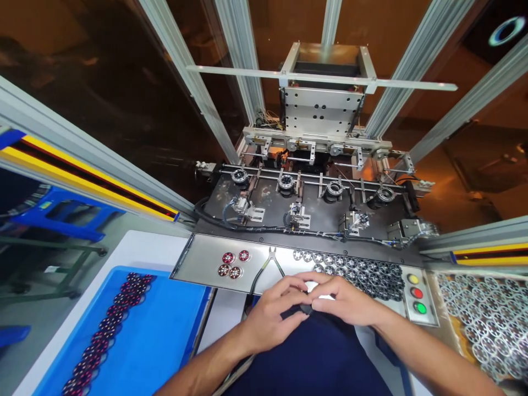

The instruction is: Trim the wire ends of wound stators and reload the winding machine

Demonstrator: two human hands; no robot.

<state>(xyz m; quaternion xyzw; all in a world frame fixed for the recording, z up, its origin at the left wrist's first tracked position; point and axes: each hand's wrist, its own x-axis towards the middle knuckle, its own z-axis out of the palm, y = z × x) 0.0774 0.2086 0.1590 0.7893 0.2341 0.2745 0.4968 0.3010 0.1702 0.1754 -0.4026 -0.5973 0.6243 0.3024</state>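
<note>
My left hand and my right hand meet at the front edge of the steel shelf, fingers pinched together round a small dark part held between them. The part is mostly hidden by my fingers. Black-handled pliers lie on the shelf just beyond my left hand. Several bare metal stator cores are heaped on the shelf beyond my right hand. Several red-wound stators sit on the shelf to the left.
A blue tray at lower left holds a row of wound stators. Yellow, red and green buttons sit at the right. A winding machine with several stations stands behind. More bare cores fill a tray at far right.
</note>
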